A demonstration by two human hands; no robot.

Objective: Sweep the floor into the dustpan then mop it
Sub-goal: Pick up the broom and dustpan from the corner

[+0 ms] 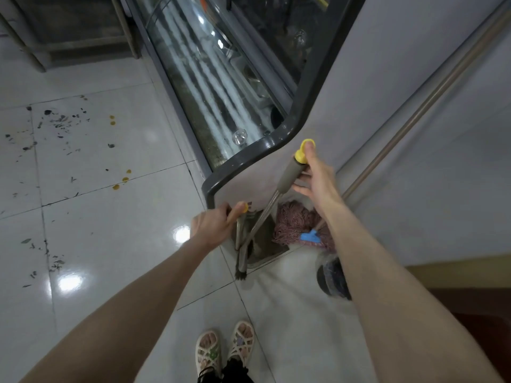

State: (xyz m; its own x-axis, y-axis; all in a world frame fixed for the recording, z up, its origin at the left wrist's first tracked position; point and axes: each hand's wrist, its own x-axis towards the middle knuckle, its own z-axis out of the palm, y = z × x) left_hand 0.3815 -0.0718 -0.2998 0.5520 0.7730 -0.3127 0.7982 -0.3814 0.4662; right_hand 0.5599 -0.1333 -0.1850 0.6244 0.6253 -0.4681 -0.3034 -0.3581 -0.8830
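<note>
Floor tiles (91,217) to the left carry dark scraps and a few yellow-brown spots (116,186), so by the look of it neither sweeping nor mopping has begun. A glass-fronted display case (218,87) runs along the upper middle, and the cleaning tools stand in the corner at its near end. The mop (296,225), pink-stringed with a blue clamp, leans against the grey wall, its long handle running up to the right, untouched. The dustpan (265,239) sits on the floor beside it, and the broom's bristles (240,275) rest at its near edge. The right hand (318,175) is closed loosely round a grey, yellow-capped handle (290,172), whether the dustpan's or the broom's I cannot tell. The left hand (213,222) is wrapped tightly round a second yellow-tipped handle (240,210). Judging from this, the tools are only being collected; everything remains to do.
</note>
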